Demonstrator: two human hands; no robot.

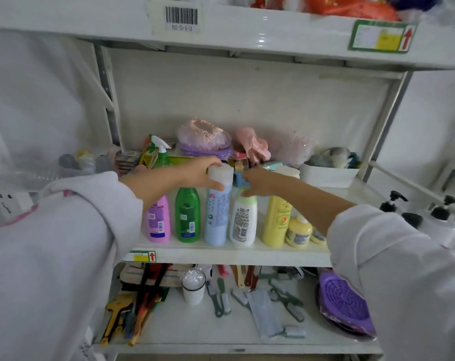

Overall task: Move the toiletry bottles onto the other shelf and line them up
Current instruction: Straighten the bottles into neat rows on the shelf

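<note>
Your left hand (195,173) is clamped on the white cap of the pale blue bottle (217,217), which stands in the shelf's (221,254) front row; your right hand (257,182) pinches the white bottle's (243,222) top beside it. Both look rigid, smooth plastic (likely slippery, weight unknown), so grip lower, beneath your fingertips on the body, since a cap may pop.

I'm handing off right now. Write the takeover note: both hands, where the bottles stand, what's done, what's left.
Left hand: closed around the white cap of the light blue bottle.
Right hand: fingers on top of the white bottle.
Bottles: pink bottle, green bottle, light blue, white and tall yellow bottle stand upright in a row along the front of the middle shelf; a small yellow pump bottle sits lower at the right end.
Done: row mostly formed.
Left: likely straighten these two, then let go.
</note>
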